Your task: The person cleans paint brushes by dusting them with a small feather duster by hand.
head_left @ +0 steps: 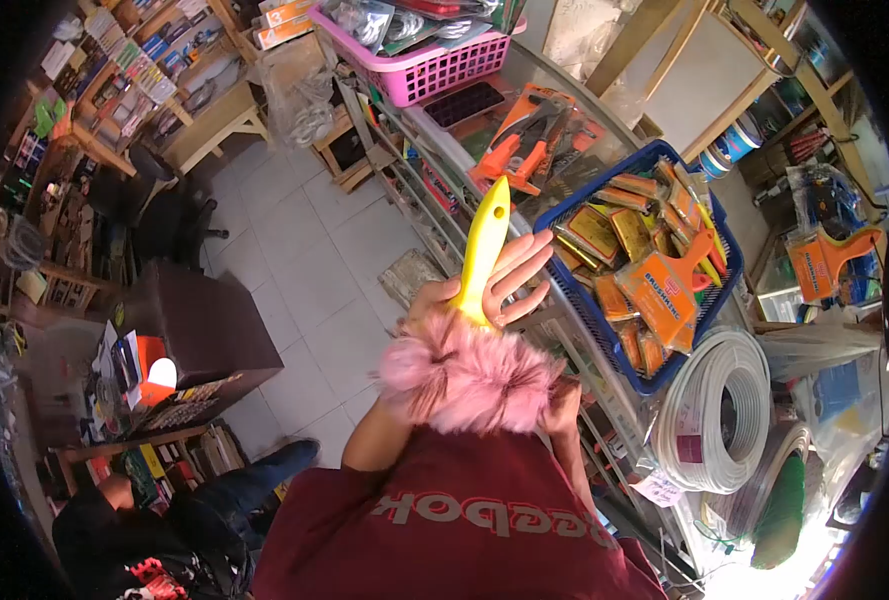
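Observation:
A duster with a yellow handle (484, 245) and a fluffy pink head (469, 380) is in front of my chest. My left hand (499, 275) is palm up beneath the handle, its fingers stretched out and apart, with the thumb on the left side. The handle lies over the palm and points away from me. At the right end of the pink fluff is my right hand (562, 402), its fingers curled against the head and partly hidden by it. A blue basket (554, 225) of packaged orange and yellow brushes stands on the glass counter (589, 100) at right.
Coiled white cable (684, 430) sits on the counter, near side. Farther along are orange-handled tools (524, 140) and a pink basket (404, 75) of packets. Another person's leg (254, 490) shows at lower left. Behind is a brown desk (214, 340) on the tiled floor (309, 265).

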The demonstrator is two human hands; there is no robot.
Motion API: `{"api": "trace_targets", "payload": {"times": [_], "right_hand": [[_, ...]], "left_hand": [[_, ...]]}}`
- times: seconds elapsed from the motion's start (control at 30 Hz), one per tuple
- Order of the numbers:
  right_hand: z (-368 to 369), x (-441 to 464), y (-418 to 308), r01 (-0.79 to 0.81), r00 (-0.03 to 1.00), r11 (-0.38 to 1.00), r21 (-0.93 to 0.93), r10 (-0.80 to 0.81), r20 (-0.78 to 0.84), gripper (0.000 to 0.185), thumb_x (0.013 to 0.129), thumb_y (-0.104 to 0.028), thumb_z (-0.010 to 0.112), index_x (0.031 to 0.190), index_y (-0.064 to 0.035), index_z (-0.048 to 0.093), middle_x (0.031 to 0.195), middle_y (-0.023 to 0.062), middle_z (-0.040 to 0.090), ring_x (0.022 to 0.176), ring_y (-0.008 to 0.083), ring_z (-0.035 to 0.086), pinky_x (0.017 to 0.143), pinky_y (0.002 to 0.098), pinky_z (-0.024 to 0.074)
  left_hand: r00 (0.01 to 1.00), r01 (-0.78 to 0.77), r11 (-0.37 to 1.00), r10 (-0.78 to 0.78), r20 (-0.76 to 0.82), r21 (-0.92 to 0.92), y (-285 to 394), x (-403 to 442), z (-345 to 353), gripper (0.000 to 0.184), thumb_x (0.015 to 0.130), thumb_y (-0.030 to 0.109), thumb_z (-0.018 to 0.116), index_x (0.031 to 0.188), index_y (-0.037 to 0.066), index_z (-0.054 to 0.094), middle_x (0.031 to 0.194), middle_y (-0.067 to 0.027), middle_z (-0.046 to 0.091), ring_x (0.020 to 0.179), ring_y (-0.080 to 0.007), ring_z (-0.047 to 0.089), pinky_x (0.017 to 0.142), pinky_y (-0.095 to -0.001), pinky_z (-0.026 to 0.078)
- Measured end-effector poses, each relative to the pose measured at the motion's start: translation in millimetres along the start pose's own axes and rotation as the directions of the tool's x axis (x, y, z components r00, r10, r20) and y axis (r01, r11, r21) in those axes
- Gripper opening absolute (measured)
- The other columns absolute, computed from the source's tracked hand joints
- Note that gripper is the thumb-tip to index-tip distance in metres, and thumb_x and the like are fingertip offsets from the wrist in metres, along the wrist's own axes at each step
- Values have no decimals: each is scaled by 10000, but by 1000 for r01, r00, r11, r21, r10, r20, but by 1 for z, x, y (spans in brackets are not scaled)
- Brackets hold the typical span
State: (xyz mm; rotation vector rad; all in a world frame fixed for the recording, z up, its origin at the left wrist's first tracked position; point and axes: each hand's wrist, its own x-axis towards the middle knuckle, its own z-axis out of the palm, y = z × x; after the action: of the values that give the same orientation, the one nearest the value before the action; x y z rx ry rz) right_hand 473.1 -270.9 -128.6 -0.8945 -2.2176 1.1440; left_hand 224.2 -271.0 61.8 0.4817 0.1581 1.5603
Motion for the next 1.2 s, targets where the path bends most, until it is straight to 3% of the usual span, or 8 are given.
{"api": "trace_targets", "payload": {"times": [0.17, 0.23, 0.43, 0.6, 0.7, 0.73, 0.87, 1.2], "right_hand": [[24, 4, 4, -9, 920, 954, 300, 126, -372, 253, 732, -201, 618, 871, 6, 658, 811, 158, 598, 797, 311, 582, 767, 430, 430], [-11, 8, -8, -231, 969, 971, -66, 236, 80, 248, 739, -194, 608, 873, 11, 644, 962, 165, 592, 891, 293, 574, 781, 420, 435], [26, 17, -2, -36, 806, 695, 719, 445, -390, 254, 737, -207, 611, 829, 29, 623, 663, 170, 572, 604, 300, 576, 583, 378, 454], [-4, 15, -25, 133, 948, 975, 178, -72, -310, 401, 825, -325, 534, 1045, 3, 607, 1008, 163, 598, 947, 233, 578, 824, 349, 465], [-19, 24, -29, 276, 918, 948, -162, -309, -247, 277, 701, -178, 587, 888, 23, 622, 792, 171, 612, 758, 284, 607, 703, 409, 484], [-23, 19, -35, -276, 961, 956, -99, 278, -1, 298, 673, -203, 596, 860, 26, 624, 761, 171, 607, 734, 342, 592, 747, 447, 464], [1, 13, -5, 12, 935, 936, 351, 114, -336, 273, 778, -199, 615, 948, 14, 633, 954, 155, 619, 949, 240, 582, 727, 319, 471], [-28, -1, -6, 5, 983, 988, -155, -34, -181, 218, 731, -166, 565, 880, -22, 498, 845, 180, 508, 710, 351, 477, 669, 462, 375]], "left_hand": [[963, 6, 993, -38, -267, -121, 0, -22, -25, 743, 781, 288, 481, 1400, -39, 232, 1452, -225, 250, 1347, -295, 265, 1120, -426, 197], [991, -80, 994, 71, -116, -80, -4, -10, -6, 730, 730, 263, 492, 1375, -19, 300, 1415, -240, 311, 1282, -331, 385, 1082, -448, 313], [972, 96, 980, -54, -230, 173, 1, -14, -1, 669, 893, 411, 420, 1387, -18, 283, 1480, -232, 164, 1392, -281, 152, 1143, -422, 131], [971, 115, 976, -71, 228, -185, -22, -41, -124, 650, 931, 405, 354, 1388, -47, 254, 1472, -212, 211, 1377, -264, 206, 1145, -365, 133], [971, 50, 959, -112, -211, -280, -13, -25, -13, 572, 885, 312, 404, 1337, -35, 371, 1376, -221, 388, 1339, -265, 294, 1131, -374, 174], [991, 66, 965, -94, -100, -255, -16, -29, -28, 528, 872, 306, 420, 1278, -32, 433, 1332, -226, 420, 1317, -270, 315, 1121, -374, 193], [993, 118, 982, -115, 28, -148, -10, -50, -89, 471, 865, 285, 438, 1196, -43, 503, 1251, -226, 482, 1219, -272, 419, 1048, -374, 309], [946, 85, 949, 18, -324, 304, -3, -53, -43, 360, 907, 247, 478, 1148, -17, 518, 991, -115, 570, 865, -202, 557, 782, -293, 474]]}}
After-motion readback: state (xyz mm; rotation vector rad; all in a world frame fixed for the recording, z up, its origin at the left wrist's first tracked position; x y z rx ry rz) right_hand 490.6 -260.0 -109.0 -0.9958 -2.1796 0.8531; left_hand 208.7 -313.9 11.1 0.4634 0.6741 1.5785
